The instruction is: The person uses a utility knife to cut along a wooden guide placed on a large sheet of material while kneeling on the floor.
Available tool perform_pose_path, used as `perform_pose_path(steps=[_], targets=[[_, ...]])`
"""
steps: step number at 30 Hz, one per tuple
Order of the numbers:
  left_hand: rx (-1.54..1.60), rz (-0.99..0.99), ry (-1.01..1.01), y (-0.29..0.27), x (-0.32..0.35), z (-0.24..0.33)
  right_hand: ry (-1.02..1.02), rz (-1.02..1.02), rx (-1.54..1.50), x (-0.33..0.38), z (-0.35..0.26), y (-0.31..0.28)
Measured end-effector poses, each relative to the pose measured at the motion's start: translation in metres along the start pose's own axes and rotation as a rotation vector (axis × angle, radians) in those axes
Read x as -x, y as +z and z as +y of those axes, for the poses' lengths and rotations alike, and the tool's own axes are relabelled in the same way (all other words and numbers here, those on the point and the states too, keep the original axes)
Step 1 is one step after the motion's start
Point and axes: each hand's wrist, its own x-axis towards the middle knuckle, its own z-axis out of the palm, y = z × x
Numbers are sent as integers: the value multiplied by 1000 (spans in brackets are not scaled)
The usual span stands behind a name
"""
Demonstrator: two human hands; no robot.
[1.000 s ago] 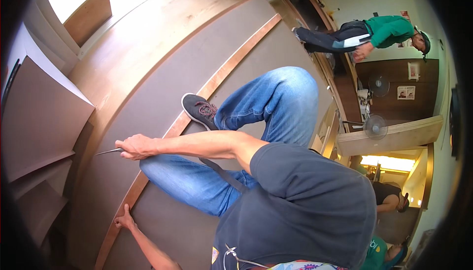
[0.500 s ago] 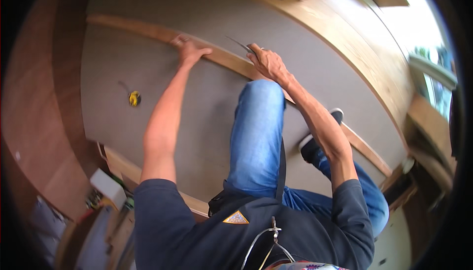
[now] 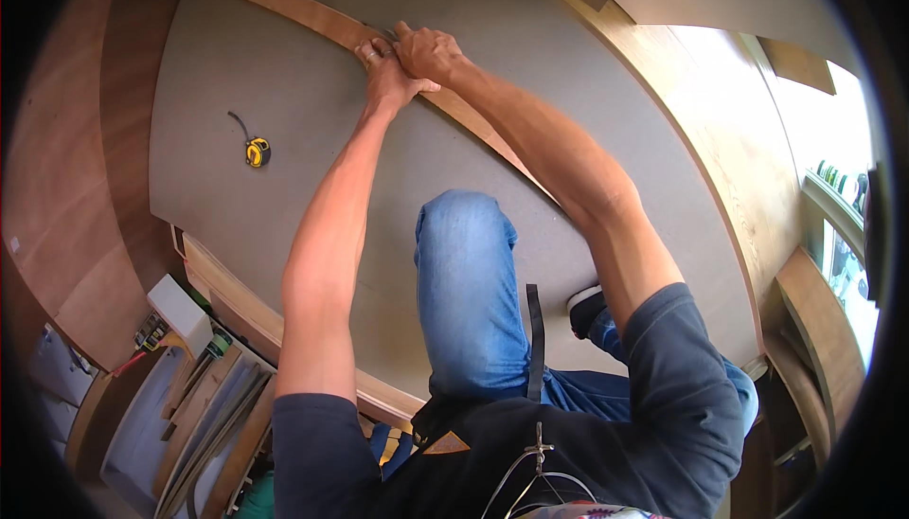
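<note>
One tray holds wood; spread left grip presses strip, right grip clutches tool.

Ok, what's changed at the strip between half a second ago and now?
The right hand has moved left along the strip and now sits against the left hand. It still grips the pointed tool, of which only a sliver shows. Nothing was visibly let go. The camera view shifted too. Unchanged: the left hand stays on the strip; the tape measure lies on the board.
</note>
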Motion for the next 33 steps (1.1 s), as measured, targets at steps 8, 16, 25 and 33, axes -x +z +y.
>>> perform_pose_path(steps=[8,16,25,33], targets=[[6,83,-104,-18,21,10,291,-292,101,236,82,-33],[4,97,-97,-20,22,11,9,-42,-85,160,71,-41],[181,75,93,-6,9,-12,22,-109,18,-59,-26,17],[34,39,-112,-12,12,1,169,-248,78,178,76,-23]])
